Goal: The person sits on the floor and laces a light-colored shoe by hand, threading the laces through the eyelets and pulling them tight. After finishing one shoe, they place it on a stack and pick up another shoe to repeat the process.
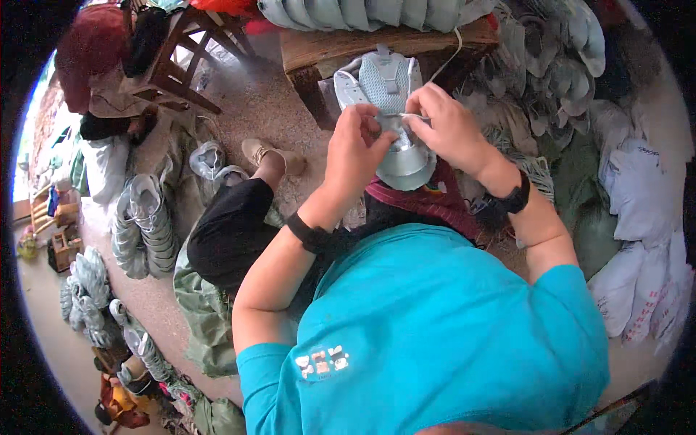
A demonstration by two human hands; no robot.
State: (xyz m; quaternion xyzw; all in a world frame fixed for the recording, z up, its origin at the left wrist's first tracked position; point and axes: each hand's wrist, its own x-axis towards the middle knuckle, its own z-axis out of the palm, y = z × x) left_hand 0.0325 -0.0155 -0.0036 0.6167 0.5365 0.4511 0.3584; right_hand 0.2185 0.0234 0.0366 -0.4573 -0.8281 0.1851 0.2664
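A pale grey-green shoe upper (pixel 391 83) stretches between my lap and the edge of a wooden bench, its mesh tongue toward the bench and its rounded toe toward me. Along its left edge, my left hand (pixel 355 145) is closed, with thumb and forefinger around the side of the upper. Opposite it, my right hand (pixel 444 130) pinches the upper near its middle opening; the fingers hide exactly what lies between the tips. A shiny silvery patch shows between the two hands. Under the toe lies a dark red cloth (pixel 446 206).
The wooden bench (pixel 319 47) carries a long row of nested uppers (pixel 362 13); a thin white cord (pixel 458 51) hangs by its right end. More uppers (pixel 565 87) pile up at right, near white sacks (pixel 641 196). Stacked uppers (pixel 145 225) and a wooden chair (pixel 181 65) stand left.
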